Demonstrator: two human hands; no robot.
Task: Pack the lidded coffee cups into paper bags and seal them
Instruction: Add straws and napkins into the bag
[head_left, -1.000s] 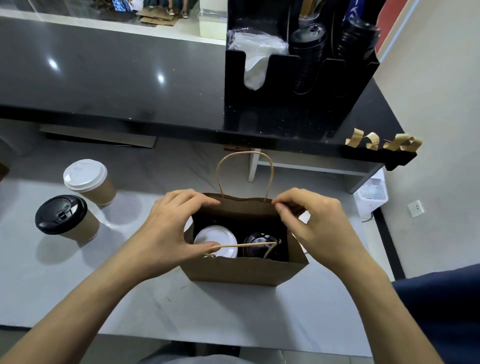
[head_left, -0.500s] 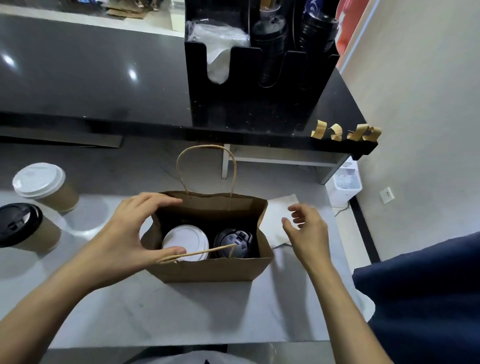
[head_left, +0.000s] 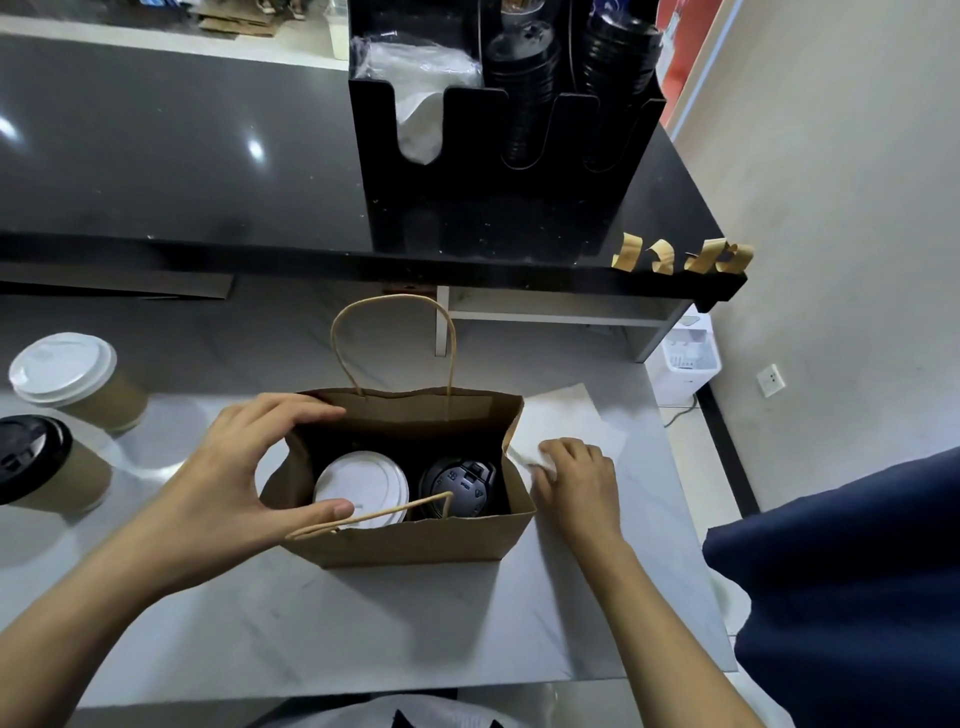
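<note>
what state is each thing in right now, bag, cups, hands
paper bag: upright, open, unsealed
white-lidded cup in bag: upright, lidded
black-lidded cup in bag: upright, lidded
white-lidded cup on table: lidded, unpacked
black-lidded cup on table: lidded, unpacked
left hand: grips the bag's mouth
right hand: pinches white paper beside the bag

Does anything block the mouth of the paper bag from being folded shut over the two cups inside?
Partly. The left hand grips the paper bag rim, spanning its mouth. The white-lidded cup and black-lidded cup sit below the rim; the near handle droops across the opening.
</note>
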